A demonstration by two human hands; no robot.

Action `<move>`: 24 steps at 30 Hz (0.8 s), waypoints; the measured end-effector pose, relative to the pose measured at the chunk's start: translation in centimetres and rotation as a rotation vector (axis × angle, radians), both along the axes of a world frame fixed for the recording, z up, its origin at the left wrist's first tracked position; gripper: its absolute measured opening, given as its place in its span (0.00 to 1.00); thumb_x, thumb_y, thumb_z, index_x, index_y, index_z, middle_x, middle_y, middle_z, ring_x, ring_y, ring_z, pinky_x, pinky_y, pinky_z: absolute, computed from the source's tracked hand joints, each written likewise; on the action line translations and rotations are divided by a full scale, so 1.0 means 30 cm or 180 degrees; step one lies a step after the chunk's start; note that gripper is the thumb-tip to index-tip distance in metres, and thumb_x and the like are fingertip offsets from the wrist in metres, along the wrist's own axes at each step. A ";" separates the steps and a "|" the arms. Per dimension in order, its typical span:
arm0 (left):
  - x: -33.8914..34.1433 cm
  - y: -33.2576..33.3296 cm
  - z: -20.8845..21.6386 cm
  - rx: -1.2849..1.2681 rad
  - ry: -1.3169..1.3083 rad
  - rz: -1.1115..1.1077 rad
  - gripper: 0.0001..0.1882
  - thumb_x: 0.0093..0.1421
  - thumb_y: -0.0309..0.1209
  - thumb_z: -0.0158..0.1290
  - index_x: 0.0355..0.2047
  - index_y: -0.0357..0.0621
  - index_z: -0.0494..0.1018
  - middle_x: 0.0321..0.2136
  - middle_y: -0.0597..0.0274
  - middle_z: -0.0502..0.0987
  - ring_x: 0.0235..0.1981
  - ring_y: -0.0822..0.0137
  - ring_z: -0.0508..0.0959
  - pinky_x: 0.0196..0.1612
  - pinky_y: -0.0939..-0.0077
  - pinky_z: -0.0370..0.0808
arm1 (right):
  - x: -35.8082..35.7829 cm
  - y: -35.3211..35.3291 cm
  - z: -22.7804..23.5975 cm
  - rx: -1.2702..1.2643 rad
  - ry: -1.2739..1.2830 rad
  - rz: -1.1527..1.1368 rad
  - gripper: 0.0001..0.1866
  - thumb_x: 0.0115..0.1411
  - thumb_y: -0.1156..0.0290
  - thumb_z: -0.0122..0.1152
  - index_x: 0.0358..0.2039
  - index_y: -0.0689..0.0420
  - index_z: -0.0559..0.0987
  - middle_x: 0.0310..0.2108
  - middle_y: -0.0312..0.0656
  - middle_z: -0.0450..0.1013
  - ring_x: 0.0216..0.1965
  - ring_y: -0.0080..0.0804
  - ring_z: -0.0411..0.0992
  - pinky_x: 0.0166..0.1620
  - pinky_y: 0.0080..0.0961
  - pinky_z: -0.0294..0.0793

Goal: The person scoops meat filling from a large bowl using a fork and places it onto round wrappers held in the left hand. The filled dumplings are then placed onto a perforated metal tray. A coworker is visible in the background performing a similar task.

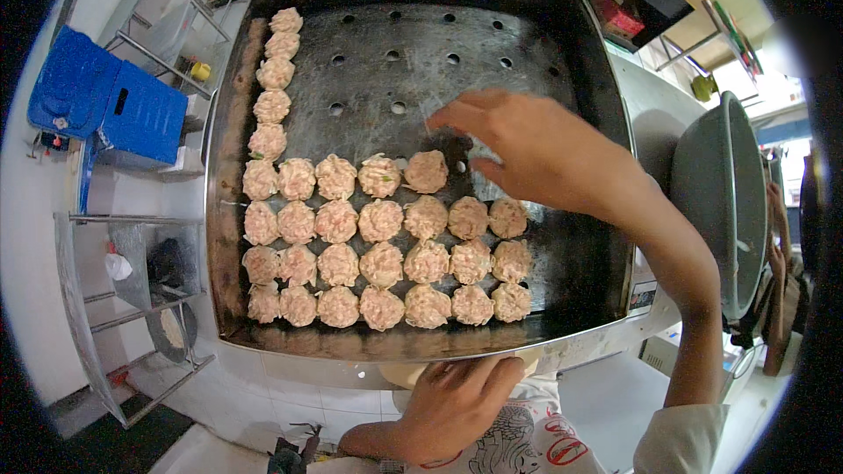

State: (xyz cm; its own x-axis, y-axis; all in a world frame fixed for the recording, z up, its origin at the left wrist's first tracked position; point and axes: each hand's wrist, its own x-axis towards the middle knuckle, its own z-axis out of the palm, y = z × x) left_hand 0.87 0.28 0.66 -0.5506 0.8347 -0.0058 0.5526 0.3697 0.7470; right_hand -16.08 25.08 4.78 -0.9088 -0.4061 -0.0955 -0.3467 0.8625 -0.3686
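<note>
Right hand (527, 147) hangs above the black tray (421, 35), fingers parted, nothing visibly held. Left hand (461, 408) is curled by the near rim; its grip cannot be told. Dumplings (381, 221) sit in rows on the tray: likely light, soft, moist, easily dented; best cradled low around the sides. Grey basin (720, 206) stands right.

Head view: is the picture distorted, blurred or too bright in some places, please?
In the head view, the near edge of the tray bows and the corners go black; the right hand looks slightly blurred, the dumplings fairly clear; near the right rim, bright light washes out detail.
</note>
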 end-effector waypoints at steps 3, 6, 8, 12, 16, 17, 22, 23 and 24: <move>0.006 -0.001 -0.008 0.0256 -0.0129 0.0330 0.13 0.59 0.29 0.64 0.45 0.53 0.82 0.42 0.64 0.83 0.36 0.59 0.86 0.37 0.59 0.82 | 0.056 0.069 0.063 0.0479 -0.0585 -0.0162 0.16 0.66 0.76 0.60 0.53 0.60 0.82 0.50 0.52 0.81 0.48 0.55 0.81 0.52 0.46 0.81; 0.001 -0.010 -0.013 0.0242 -0.0194 0.0361 0.14 0.58 0.26 0.65 0.44 0.54 0.83 0.44 0.65 0.84 0.40 0.62 0.86 0.41 0.61 0.82 | 0.108 0.119 0.054 0.0110 -0.1122 -0.0107 0.16 0.65 0.79 0.57 0.53 0.60 0.82 0.49 0.53 0.82 0.52 0.56 0.80 0.54 0.46 0.80; -0.005 -0.015 -0.015 0.0236 -0.0022 0.0228 0.14 0.58 0.25 0.65 0.45 0.55 0.84 0.45 0.66 0.85 0.42 0.64 0.85 0.45 0.62 0.82 | 0.133 0.136 0.024 -0.0250 -0.1006 0.0139 0.17 0.64 0.81 0.57 0.53 0.60 0.83 0.48 0.53 0.81 0.51 0.56 0.80 0.54 0.46 0.80; -0.011 -0.020 -0.029 0.0273 -0.0027 0.0032 0.15 0.57 0.27 0.67 0.45 0.54 0.86 0.48 0.71 0.85 0.42 0.68 0.84 0.48 0.66 0.81 | 0.160 0.149 -0.016 -0.0361 -0.0860 0.0270 0.18 0.62 0.83 0.56 0.52 0.60 0.83 0.47 0.52 0.78 0.49 0.56 0.80 0.54 0.47 0.79; -0.001 -0.030 -0.044 0.0068 0.0223 -0.0279 0.15 0.56 0.28 0.68 0.44 0.54 0.87 0.49 0.78 0.85 0.38 0.74 0.81 0.44 0.74 0.81 | 0.185 0.151 -0.015 -0.0215 -0.0963 0.0111 0.19 0.60 0.83 0.57 0.52 0.61 0.82 0.47 0.51 0.77 0.50 0.56 0.79 0.54 0.47 0.79; 0.001 -0.034 -0.048 -0.0032 0.0335 -0.0401 0.14 0.56 0.29 0.68 0.44 0.54 0.87 0.49 0.80 0.85 0.36 0.76 0.80 0.43 0.76 0.81 | 0.189 0.151 -0.015 -0.0290 -0.0854 0.0113 0.19 0.60 0.83 0.57 0.52 0.61 0.82 0.47 0.52 0.77 0.50 0.56 0.79 0.55 0.47 0.79; 0.009 -0.053 -0.054 -0.0037 0.0668 -0.0433 0.12 0.58 0.31 0.68 0.42 0.57 0.88 0.51 0.85 0.84 0.31 0.81 0.76 0.37 0.83 0.79 | 0.188 0.150 -0.025 -0.0225 -0.0960 0.0073 0.20 0.60 0.83 0.58 0.53 0.61 0.82 0.45 0.52 0.77 0.51 0.57 0.78 0.55 0.48 0.79; 0.009 -0.056 -0.050 -0.0113 0.0714 -0.0491 0.11 0.58 0.31 0.68 0.42 0.57 0.89 0.51 0.85 0.84 0.30 0.81 0.75 0.36 0.84 0.79 | 0.188 0.147 -0.018 -0.0225 -0.0977 0.0078 0.20 0.60 0.83 0.58 0.53 0.61 0.82 0.45 0.53 0.77 0.51 0.57 0.78 0.55 0.48 0.78; 0.009 -0.057 -0.045 -0.0187 0.0760 -0.0550 0.11 0.58 0.32 0.68 0.43 0.57 0.89 0.52 0.86 0.84 0.29 0.81 0.74 0.34 0.84 0.78 | 0.190 0.140 -0.003 -0.0171 -0.0818 0.0097 0.20 0.60 0.82 0.59 0.54 0.61 0.82 0.44 0.52 0.77 0.49 0.57 0.79 0.54 0.48 0.79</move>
State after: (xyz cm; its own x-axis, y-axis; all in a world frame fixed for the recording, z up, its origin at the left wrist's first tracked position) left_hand 1.13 -1.44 -0.70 -0.3920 0.9183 0.0556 0.7686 0.2936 0.5684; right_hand -10.38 29.29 4.69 -0.8448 -0.4437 -0.2991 -0.2614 0.8299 -0.4929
